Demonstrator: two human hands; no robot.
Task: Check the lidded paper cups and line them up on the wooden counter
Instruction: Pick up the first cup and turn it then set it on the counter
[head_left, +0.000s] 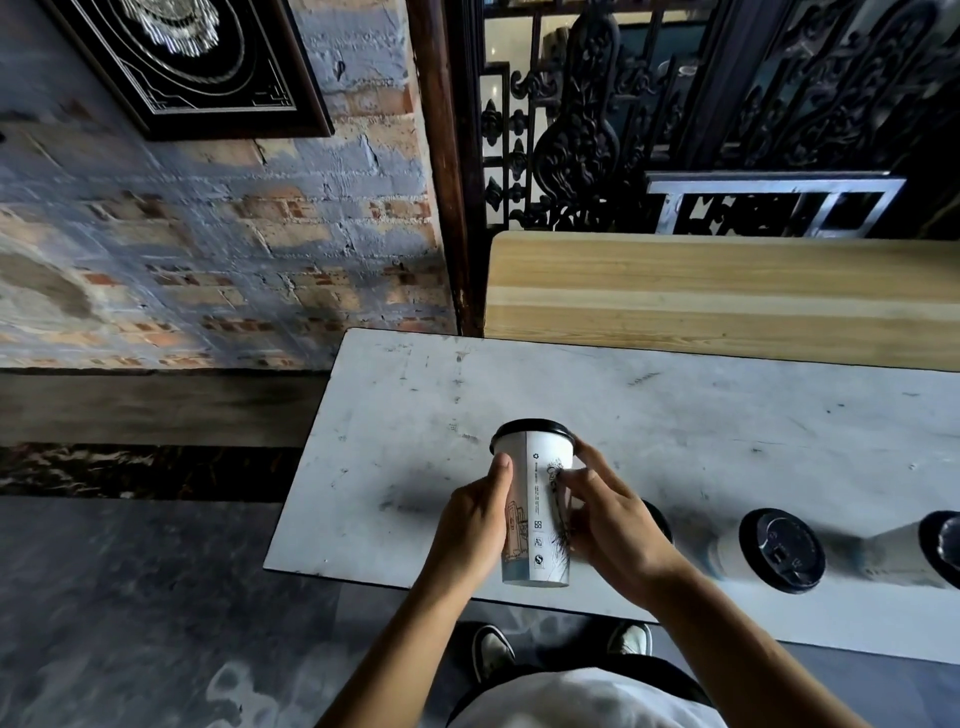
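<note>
At lower centre of the frame, the left hand (470, 525) and right hand (613, 525) both clasp a black-lidded paper cup (535, 506) above the grey table (415, 415), apparently raised for inspection before joining the wooden counter (727, 291).

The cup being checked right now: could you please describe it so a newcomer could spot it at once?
Find the scuffed white table in front of the wooden counter. Above its near edge, the left hand and right hand hold a white printed paper cup with a black lid. Unlike the lidded cups standing to its right, it is lifted and gripped.
</note>
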